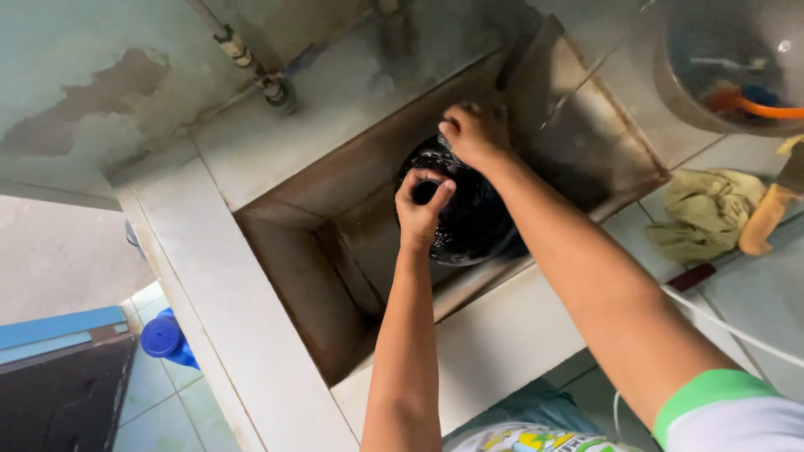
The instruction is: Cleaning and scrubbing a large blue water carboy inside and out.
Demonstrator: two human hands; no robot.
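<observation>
A round black glossy vessel (473,218), wet and shiny, sits inside the metal sink (310,276). My left hand (421,208) curls its fingers around the vessel's near rim or a knob on it. My right hand (475,132) grips the vessel's far upper edge, fingers closed over it. Both arms reach in from the lower right. What lies under the vessel is hidden.
A tap and pipe (272,84) hang on the stained wall behind the sink. On the tiled counter lie a yellow-green cloth (703,213) and a big metal bowl (729,67) with an orange-handled tool. A blue container (167,339) stands on the floor at left.
</observation>
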